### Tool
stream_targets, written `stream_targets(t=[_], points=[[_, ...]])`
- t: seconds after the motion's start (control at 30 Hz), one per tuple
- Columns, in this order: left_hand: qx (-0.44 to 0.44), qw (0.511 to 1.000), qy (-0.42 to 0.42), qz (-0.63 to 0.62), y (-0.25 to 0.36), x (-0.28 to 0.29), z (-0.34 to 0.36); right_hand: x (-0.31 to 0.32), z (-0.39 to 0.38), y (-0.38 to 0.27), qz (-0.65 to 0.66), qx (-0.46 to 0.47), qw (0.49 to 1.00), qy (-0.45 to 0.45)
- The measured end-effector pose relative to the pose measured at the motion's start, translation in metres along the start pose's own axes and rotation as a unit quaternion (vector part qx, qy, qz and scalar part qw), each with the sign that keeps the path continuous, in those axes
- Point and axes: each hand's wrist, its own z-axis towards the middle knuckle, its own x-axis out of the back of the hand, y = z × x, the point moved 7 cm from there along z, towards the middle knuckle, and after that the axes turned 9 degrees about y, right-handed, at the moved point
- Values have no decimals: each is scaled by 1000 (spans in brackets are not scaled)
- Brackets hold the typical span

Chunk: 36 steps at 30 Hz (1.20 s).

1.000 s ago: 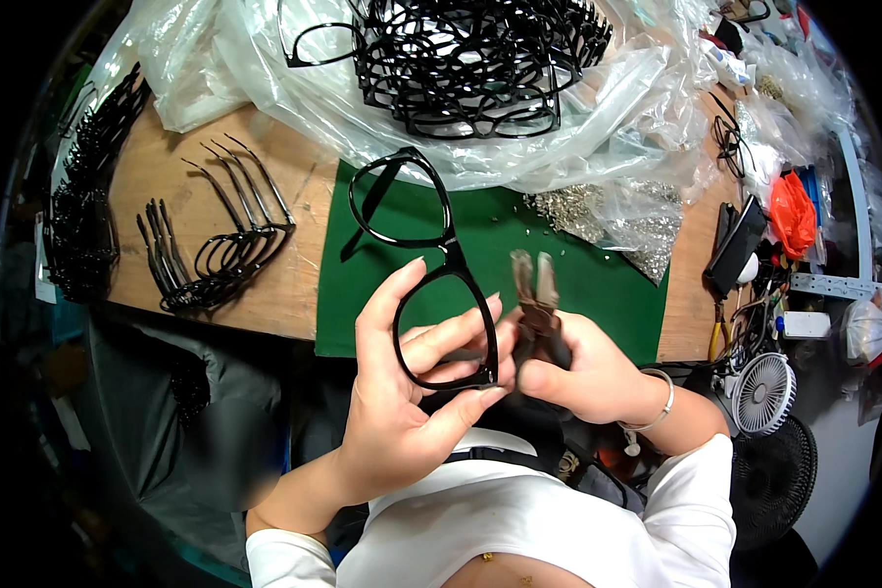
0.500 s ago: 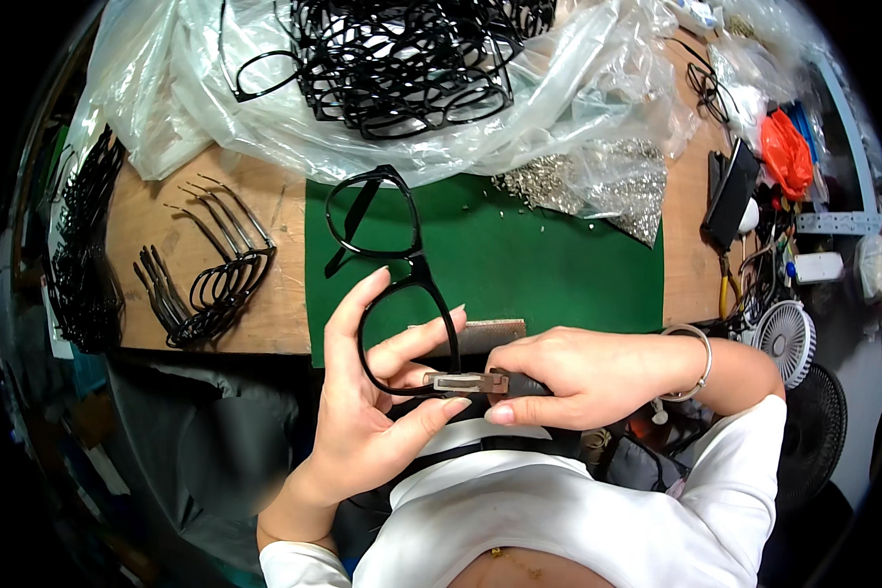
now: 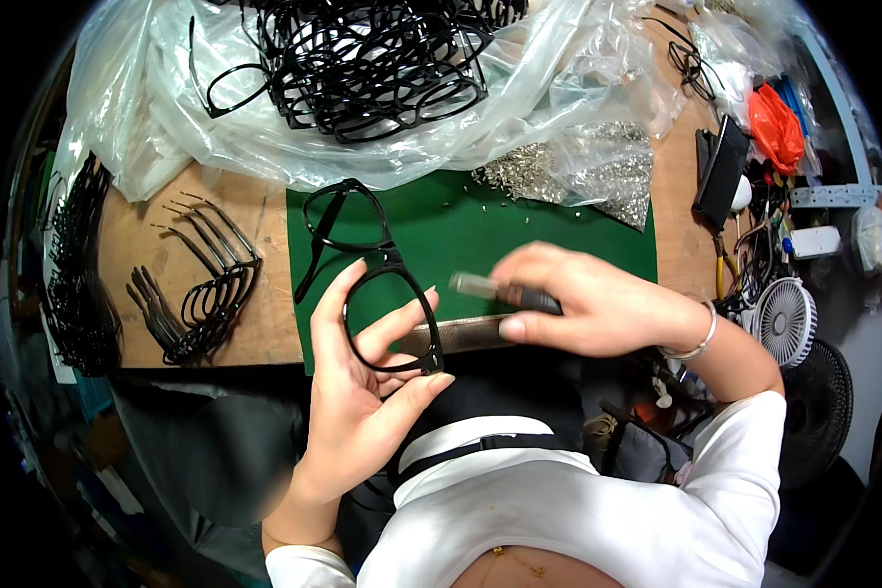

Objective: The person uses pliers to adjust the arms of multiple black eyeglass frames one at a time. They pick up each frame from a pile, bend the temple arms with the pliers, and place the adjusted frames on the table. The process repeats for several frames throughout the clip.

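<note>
My left hand [image 3: 358,421] pinches a black eyeglass frame [image 3: 392,257] by its near rim, thumb and fingers at the near end piece. The far lens opening of the frame lies over the green mat [image 3: 549,233], with one temple folded behind it. No temple shows at the near end. To the right, my right hand [image 3: 593,306] is closed around what look like pliers [image 3: 476,285], with a blurred metal head and a dark handle. The tool's tip points left and stands apart from the frame. Below it, a flat metal bar [image 3: 472,333] sits at the table's front edge.
A heap of black frames [image 3: 372,73] lies on clear plastic [image 3: 167,108] at the back. Several frames [image 3: 206,304] stand in a row at left beside a dark bundle [image 3: 73,284]. Small metal pieces [image 3: 524,169] spill onto the mat. A phone [image 3: 722,174] and fan [image 3: 784,318] are right.
My right hand has drawn the pliers off the near end of the eyeglass frame, up and to the right. My left hand still holds the frame, now slightly farther left.
</note>
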Motion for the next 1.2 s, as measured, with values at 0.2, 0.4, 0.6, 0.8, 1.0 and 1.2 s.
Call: stream_targets(t=[0.2,0.4,0.6,0.8,1.0,1.2], points=[[-40,999,-14,-3,-16,3,-5,0,-9,34,-299,-47,933,194],[-49,998,16,26,-41,15,-36,14,-12,25,-205,-57,956,200],[54,994,20,-92,-42,-3,-21,19,0,74,-206,-165,944,199],[108,985,-22,-136,-57,2,-23,21,3,70,-211,-115,943,230],[39,999,16,-29,-62,-8,-18,13,5,66,-282,-105,938,174],[-7,997,46,-64,-57,-22,-15,-11,4,1,124,-119,964,205]])
